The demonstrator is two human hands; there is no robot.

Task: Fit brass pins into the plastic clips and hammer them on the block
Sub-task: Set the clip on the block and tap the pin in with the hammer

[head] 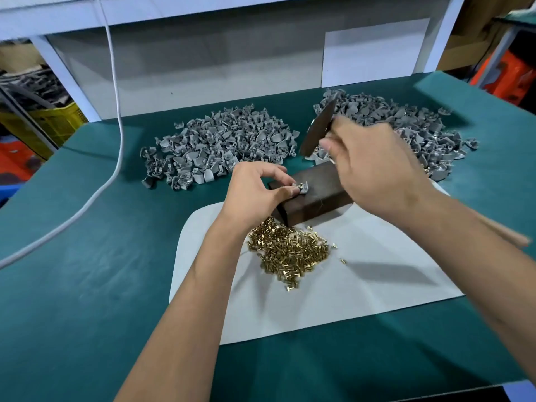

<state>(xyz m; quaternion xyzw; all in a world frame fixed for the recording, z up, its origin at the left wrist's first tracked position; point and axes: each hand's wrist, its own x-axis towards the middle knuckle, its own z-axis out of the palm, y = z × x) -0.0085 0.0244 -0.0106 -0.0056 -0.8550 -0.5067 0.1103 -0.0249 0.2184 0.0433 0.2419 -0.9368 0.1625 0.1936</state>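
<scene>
A dark rectangular block (319,195) lies at the far edge of a white sheet (362,285). My left hand (255,192) pinches a grey plastic clip (300,188) with a brass pin in it on the block's top. My right hand (374,169) grips a hammer, its dark head (319,126) raised and blurred above the block; the wooden handle end (504,232) sticks out past my wrist. A heap of loose brass pins (290,250) lies on the sheet in front of the block.
Two heaps of grey plastic clips sit on the green table: one at centre back (220,146), one at the back right (406,126). A white cable (116,117) hangs down at the left and runs across the table. Crates stand beyond the table's sides.
</scene>
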